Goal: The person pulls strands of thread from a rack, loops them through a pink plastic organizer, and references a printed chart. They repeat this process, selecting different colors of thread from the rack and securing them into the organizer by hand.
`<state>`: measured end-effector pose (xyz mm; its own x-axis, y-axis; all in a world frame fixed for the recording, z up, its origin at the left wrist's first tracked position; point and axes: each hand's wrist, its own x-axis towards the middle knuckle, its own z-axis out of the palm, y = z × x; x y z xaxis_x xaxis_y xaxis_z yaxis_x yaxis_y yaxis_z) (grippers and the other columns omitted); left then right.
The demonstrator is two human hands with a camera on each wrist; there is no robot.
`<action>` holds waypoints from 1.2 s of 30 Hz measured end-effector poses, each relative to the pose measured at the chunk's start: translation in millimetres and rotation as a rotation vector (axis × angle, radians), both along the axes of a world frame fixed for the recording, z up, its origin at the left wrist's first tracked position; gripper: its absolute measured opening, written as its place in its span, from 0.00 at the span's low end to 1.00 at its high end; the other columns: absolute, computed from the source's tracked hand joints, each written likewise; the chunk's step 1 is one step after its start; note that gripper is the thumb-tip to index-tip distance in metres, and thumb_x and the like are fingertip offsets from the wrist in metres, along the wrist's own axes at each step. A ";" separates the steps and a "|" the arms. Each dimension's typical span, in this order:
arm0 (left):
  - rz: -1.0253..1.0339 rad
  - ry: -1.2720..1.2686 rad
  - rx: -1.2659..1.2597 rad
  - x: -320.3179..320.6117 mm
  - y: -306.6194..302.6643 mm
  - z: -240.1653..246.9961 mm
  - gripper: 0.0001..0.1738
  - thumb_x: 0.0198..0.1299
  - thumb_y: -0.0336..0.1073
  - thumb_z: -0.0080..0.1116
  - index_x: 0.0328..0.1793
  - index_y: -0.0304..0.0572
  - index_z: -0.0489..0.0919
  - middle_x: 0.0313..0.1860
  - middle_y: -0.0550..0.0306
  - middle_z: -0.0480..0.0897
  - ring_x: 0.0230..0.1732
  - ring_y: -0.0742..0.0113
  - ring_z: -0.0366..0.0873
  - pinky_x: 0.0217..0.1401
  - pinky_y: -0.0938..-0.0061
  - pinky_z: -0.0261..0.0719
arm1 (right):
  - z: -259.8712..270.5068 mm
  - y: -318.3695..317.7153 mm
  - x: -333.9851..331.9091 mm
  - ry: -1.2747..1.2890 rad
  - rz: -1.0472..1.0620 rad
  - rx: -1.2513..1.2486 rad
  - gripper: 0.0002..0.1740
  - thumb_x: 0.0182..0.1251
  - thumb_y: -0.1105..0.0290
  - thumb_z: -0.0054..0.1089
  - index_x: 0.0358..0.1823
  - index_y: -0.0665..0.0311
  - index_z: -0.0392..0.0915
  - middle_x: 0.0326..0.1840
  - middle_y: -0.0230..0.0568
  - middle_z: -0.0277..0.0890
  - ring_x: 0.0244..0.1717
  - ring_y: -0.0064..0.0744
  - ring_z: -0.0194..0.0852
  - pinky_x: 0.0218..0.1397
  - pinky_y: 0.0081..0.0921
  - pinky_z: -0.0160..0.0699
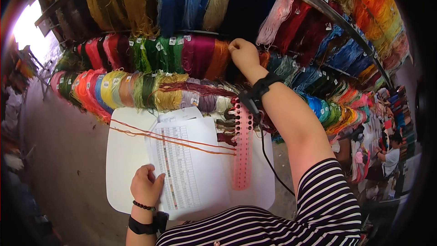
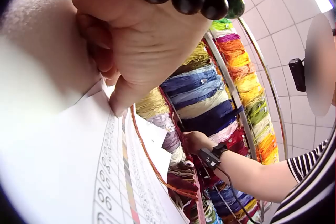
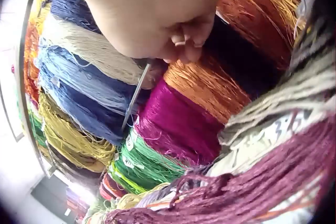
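Observation:
My left hand (image 1: 146, 186) rests at the left edge of a printed sheet (image 1: 182, 168), its thumb touching the paper and its other fingers loosely bent, as the left wrist view also shows. At the rack my right hand (image 1: 246, 57) is raised to the top of an orange thread bundle (image 3: 205, 90), fingers curled against it; the pinched strands are mostly hidden by the hand. Beside it hangs a magenta bundle (image 3: 176, 124). A pink perforated strip (image 1: 242, 155) lies right of the sheet, with orange strands (image 1: 182, 142) running from it leftward across the paper.
A white stool-like surface (image 1: 120, 155) bears the papers. Rows of coloured thread hang on metal rails (image 1: 314, 4) ahead. Dark red strands (image 1: 195, 89) lie over the nearest row. A black cable (image 1: 271, 166) hangs from the right wrist. Another person (image 1: 390, 160) is at the far right.

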<state>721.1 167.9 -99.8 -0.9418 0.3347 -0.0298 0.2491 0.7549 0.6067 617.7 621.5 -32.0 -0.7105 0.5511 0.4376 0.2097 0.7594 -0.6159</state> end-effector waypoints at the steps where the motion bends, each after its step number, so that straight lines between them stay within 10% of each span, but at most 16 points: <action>1: -0.004 0.000 0.008 0.1 -0.6 0.1 0.17 0.45 0.35 0.71 0.40 0.42 0.78 0.23 0.61 0.75 0.24 0.66 0.75 0.29 0.72 0.74 | 6.1 -1.9 4.3 -0.015 0.014 -0.155 0.08 0.58 0.67 0.59 0.31 0.63 0.81 0.36 0.48 0.82 0.38 0.44 0.80 0.45 0.32 0.76; 6: -0.041 -0.081 0.072 -4.1 -6.5 2.1 0.17 0.48 0.35 0.69 0.44 0.38 0.79 0.24 0.57 0.77 0.24 0.64 0.75 0.30 0.71 0.74 | 59.4 -43.8 66.2 0.362 0.535 -0.909 0.05 0.66 0.73 0.56 0.38 0.67 0.79 0.55 0.45 0.77 0.55 0.32 0.71 0.67 0.29 0.59; 10: -0.117 -0.143 0.149 -17.9 -16.3 2.8 0.18 0.53 0.32 0.65 0.50 0.36 0.79 0.22 0.55 0.77 0.22 0.67 0.74 0.28 0.73 0.73 | 114.2 -88.1 179.8 0.495 0.830 -0.912 0.03 0.67 0.74 0.52 0.38 0.65 0.72 0.42 0.43 0.77 0.49 0.37 0.72 0.70 0.40 0.57; 14: -0.220 -0.102 0.130 -28.8 -3.3 29.4 0.17 0.56 0.31 0.63 0.52 0.36 0.78 0.30 0.56 0.80 0.25 0.72 0.75 0.29 0.77 0.74 | 118.6 -98.0 319.2 0.716 0.910 -1.303 0.06 0.69 0.73 0.48 0.34 0.58 0.61 0.24 0.30 0.57 0.29 0.27 0.55 0.40 0.31 0.68; 18: -0.273 -0.399 0.469 -25.8 36.5 36.3 0.16 0.62 0.31 0.60 0.54 0.33 0.76 0.40 0.56 0.81 0.31 0.74 0.78 0.33 0.80 0.77 | 75.7 -39.5 464.0 1.048 0.350 -1.415 0.04 0.71 0.72 0.46 0.36 0.59 0.64 0.27 0.29 0.58 0.29 0.25 0.57 0.29 0.20 0.58; 22: -0.380 -0.606 0.423 -5.9 75.6 49.5 0.16 0.65 0.33 0.57 0.56 0.34 0.76 0.45 0.57 0.81 0.40 0.74 0.80 0.39 0.80 0.79 | -2.2 35.0 660.9 0.871 -1.069 -0.615 0.11 0.70 0.63 0.53 0.39 0.64 0.74 0.30 0.32 0.71 0.27 0.24 0.66 0.29 0.21 0.65; 24: -0.424 -0.732 0.394 6.7 89.7 53.4 0.15 0.66 0.35 0.55 0.56 0.37 0.76 0.45 0.60 0.81 0.42 0.75 0.80 0.40 0.79 0.78 | 6.5 16.1 672.1 0.831 -1.235 -0.173 0.11 0.67 0.64 0.57 0.35 0.65 0.76 0.31 0.29 0.74 0.31 0.22 0.70 0.34 0.20 0.67; 27: -0.470 -0.862 0.431 25.3 110.6 42.8 0.15 0.65 0.36 0.56 0.55 0.37 0.77 0.43 0.62 0.82 0.41 0.76 0.79 0.39 0.79 0.78 | 3.6 -2.2 617.9 0.576 -1.075 -0.258 0.10 0.66 0.66 0.57 0.41 0.63 0.81 0.34 0.30 0.77 0.33 0.20 0.69 0.37 0.20 0.67; 33: -0.632 -0.724 0.261 48.4 139.0 26.7 0.14 0.67 0.38 0.54 0.54 0.37 0.75 0.46 0.61 0.81 0.43 0.75 0.79 0.44 0.78 0.78 | -11.5 -123.3 382.6 -0.136 0.118 -0.325 0.10 0.62 0.69 0.64 0.43 0.65 0.84 0.33 0.36 0.84 0.29 0.20 0.76 0.33 0.21 0.74; 36: -0.552 -0.751 0.316 50.2 150.2 8.6 0.13 0.68 0.37 0.53 0.54 0.38 0.74 0.46 0.62 0.81 0.44 0.75 0.79 0.44 0.78 0.79 | -33.0 -153.1 319.9 -0.225 0.276 -0.477 0.11 0.65 0.66 0.61 0.41 0.67 0.83 0.27 0.38 0.82 0.25 0.23 0.77 0.30 0.22 0.74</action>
